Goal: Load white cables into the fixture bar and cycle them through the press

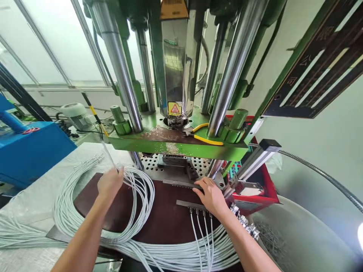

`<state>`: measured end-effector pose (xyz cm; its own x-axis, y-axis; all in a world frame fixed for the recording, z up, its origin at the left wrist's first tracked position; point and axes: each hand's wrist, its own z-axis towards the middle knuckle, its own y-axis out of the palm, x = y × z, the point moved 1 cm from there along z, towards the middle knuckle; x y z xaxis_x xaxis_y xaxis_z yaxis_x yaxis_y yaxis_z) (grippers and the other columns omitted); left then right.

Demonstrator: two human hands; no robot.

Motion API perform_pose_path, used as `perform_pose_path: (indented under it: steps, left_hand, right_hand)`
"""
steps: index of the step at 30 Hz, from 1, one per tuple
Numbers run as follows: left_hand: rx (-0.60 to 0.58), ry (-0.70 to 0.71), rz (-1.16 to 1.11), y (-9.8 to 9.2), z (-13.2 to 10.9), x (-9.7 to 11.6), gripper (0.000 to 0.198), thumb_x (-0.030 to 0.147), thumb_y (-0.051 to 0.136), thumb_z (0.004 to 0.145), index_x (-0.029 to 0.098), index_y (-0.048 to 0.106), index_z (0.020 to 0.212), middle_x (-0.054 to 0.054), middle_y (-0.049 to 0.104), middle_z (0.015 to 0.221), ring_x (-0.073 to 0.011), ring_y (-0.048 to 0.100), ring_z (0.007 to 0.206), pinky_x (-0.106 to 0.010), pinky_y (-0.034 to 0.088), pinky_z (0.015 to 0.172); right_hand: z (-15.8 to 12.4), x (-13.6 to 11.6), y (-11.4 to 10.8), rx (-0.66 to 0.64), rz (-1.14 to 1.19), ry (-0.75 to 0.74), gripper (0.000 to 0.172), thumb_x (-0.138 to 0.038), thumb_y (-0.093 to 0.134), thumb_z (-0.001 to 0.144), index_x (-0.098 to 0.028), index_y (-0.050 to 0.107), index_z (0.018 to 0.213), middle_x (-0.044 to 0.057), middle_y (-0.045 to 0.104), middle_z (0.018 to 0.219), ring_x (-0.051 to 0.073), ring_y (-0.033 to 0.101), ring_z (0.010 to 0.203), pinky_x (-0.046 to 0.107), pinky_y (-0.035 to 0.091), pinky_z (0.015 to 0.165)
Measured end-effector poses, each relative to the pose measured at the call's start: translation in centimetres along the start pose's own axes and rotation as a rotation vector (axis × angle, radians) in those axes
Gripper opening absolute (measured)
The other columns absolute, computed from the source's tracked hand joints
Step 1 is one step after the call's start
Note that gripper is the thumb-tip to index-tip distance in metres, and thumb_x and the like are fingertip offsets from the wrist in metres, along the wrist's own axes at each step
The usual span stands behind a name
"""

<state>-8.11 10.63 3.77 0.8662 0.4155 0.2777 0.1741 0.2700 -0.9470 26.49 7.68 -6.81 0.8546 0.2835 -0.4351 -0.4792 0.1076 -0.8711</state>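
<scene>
My left hand (111, 182) is closed around a thin light-grey rod (108, 154), blurred by motion, that points up and away above the coiled cables. My right hand (211, 193) is at the front edge of the press, its fingers over the right end of a flat metal strip (178, 184) and its thumb in front. Just below this hand lies a second metal bar (183, 203), with several white cables (198, 226) running from its front side toward me. A loop of white cables (146, 200) rests on the dark brown board (164, 223) near my left hand.
The green press (172, 145) stands ahead with steel columns. Yellow-handled pliers (205, 139) lie on its plate. Behind my right forearm are shiny metal parts (246, 224) and a red crate (269, 189). A blue machine (34, 147) stands at left.
</scene>
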Motion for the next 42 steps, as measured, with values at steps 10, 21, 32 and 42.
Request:
perform_pose_path:
  steps: [10, 21, 32, 42]
  left_hand:
    - [-0.511, 0.341, -0.176, 1.0, -6.3, 0.9, 0.056, 0.062, 0.026, 0.084, 0.02, 0.06, 0.071, -0.004, 0.065, 0.063, -0.024, 0.065, 0.068, -0.033, 0.047, 0.07]
    - [-0.904, 0.707, -0.258, 4.0, -15.9, 8.0, 0.04, 0.039, 0.034, 0.092, 0.023, 0.044, 0.057, -0.004, 0.06, 0.057, -0.0166, 0.052, 0.051, -0.028, 0.031, 0.055]
    - [-1.134, 0.186, -1.046, 4.3, -18.8, 7.6, 0.047, 0.057, 0.057, 0.077, 0.019, 0.054, 0.104, -0.003, 0.066, 0.083, -0.0187, 0.06, 0.079, -0.029, 0.044, 0.072]
    - [-1.475, 0.09, -1.212, 4.1, -20.8, 10.1, 0.052, 0.067, 0.064, 0.066, 0.016, 0.058, 0.072, -0.007, 0.069, 0.069, -0.0172, 0.061, 0.054, -0.029, 0.046, 0.055]
  right_hand:
    - [-1.0, -2.5, -4.2, -0.03, 0.068, 0.068, 0.026, -0.033, 0.056, 0.093, -0.018, 0.064, 0.113, 0.008, 0.065, 0.107, 0.021, 0.059, 0.105, 0.034, 0.046, 0.094]
    - [-5.1, -2.8, -6.1, -0.264, 0.006, 0.022, 0.021, -0.029, 0.062, 0.089, -0.019, 0.066, 0.107, 0.007, 0.066, 0.103, 0.02, 0.06, 0.1, 0.034, 0.046, 0.09]
    - [-3.2, -3.4, -6.0, -0.236, 0.161, 0.042, 0.009, -0.021, 0.05, 0.094, -0.02, 0.052, 0.103, 0.004, 0.063, 0.094, 0.018, 0.06, 0.086, 0.03, 0.046, 0.077]
    - [0.9, -5.7, -11.7, -0.124, 0.137, 0.064, 0.012, -0.029, 0.044, 0.097, -0.021, 0.05, 0.104, -0.001, 0.059, 0.078, 0.015, 0.052, 0.067, 0.026, 0.036, 0.066]
